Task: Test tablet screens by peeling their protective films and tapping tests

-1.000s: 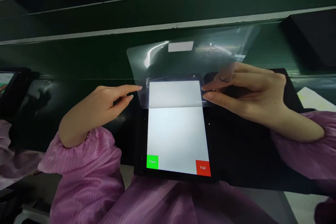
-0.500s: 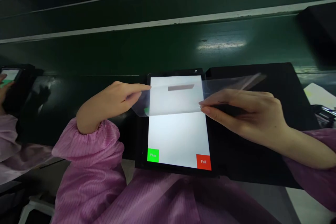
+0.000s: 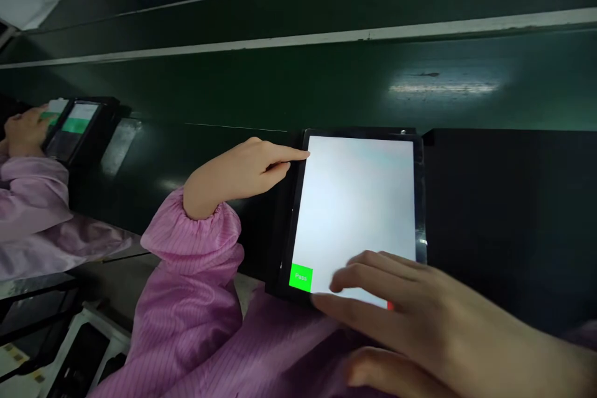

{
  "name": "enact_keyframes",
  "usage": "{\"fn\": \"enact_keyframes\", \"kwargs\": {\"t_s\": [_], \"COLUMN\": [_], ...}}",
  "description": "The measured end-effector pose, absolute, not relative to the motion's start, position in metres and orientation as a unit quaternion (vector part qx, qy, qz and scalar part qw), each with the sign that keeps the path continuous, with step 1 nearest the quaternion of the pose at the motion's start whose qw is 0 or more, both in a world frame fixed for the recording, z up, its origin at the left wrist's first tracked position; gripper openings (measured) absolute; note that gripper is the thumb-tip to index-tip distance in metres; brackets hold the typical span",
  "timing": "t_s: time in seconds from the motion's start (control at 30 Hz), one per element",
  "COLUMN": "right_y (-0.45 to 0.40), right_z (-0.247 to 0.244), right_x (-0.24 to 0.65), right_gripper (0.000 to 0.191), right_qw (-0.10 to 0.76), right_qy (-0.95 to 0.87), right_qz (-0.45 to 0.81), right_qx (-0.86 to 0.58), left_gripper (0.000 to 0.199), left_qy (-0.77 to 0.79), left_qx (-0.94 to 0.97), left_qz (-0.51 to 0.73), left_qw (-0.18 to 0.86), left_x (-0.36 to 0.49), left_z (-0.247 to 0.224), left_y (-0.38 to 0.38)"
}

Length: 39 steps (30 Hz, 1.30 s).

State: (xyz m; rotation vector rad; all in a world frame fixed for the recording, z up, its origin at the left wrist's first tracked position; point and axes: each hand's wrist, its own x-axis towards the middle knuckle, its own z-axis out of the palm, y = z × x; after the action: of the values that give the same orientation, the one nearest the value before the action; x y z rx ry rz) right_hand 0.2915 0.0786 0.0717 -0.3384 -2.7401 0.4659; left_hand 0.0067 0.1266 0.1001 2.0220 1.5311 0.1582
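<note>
The right hand point(image 3: 410, 317) is held at 5 o'clock over the lower edge of a white-screened tablet point(image 3: 359, 199), its fingers point(image 3: 359, 280) loosely spread, nothing held. The tablet's long axis is laid 12 to 6; its upper-left corner is reached by the pointed index finger point(image 3: 291, 152) of the left hand point(image 3: 242, 171), nothing gripped.

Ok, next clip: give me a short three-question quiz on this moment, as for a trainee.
1. True or false: the person's left hand rests on the green Pass button of the tablet.
2. Which hand lies over the lower part of the white screen? A) the left hand, B) the right hand, C) neither.
3. Fill in the blank: at the far left of the view, a co-worker's hand is beside a second ____ in a black case.

Key: 1 false, the left index finger is at the tablet's upper corner; 2 B; 3 tablet.
</note>
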Motion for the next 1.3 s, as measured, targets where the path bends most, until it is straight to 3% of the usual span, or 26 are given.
{"fn": "enact_keyframes", "kwargs": {"t_s": [0.13,0.23,0.43,0.63,0.9,1.13,1.3], "right_y": [0.068,0.077,0.095,0.092,0.156,0.244,0.259], "right_z": [0.066,0.073,0.071,0.059,0.075,0.017,-0.010], "right_x": [0.276,0.292,0.325,0.322,0.358,0.378,0.379], "right_gripper": [0.035,0.029,0.023,0.032,0.030,0.048,0.058], "right_qw": [0.209,0.238,0.222,0.228,0.265,0.268,0.256], "right_qy": [-0.966,-0.951,-0.956,-0.956,-0.920,-0.904,-0.895], "right_qz": [0.113,0.148,0.119,0.097,0.120,0.025,0.059], "right_qx": [-0.103,-0.133,-0.148,-0.157,-0.263,-0.333,-0.361], "left_gripper": [0.048,0.049,0.044,0.036,0.044,0.035,0.025], "left_qy": [0.569,0.571,0.579,0.571,0.575,0.587,0.635], "left_qx": [0.774,0.773,0.770,0.781,0.758,0.724,0.691], "left_qz": [0.067,0.089,0.127,0.211,0.191,0.240,0.274], "left_qw": [0.269,0.260,0.234,0.140,0.241,0.271,0.210], "left_x": [0.004,-0.001,-0.005,0.007,0.021,0.029,0.036], "left_z": [0.100,0.103,0.103,0.076,0.060,0.062,0.054], "left_y": [0.125,0.122,0.122,0.141,0.160,0.156,0.164]}}
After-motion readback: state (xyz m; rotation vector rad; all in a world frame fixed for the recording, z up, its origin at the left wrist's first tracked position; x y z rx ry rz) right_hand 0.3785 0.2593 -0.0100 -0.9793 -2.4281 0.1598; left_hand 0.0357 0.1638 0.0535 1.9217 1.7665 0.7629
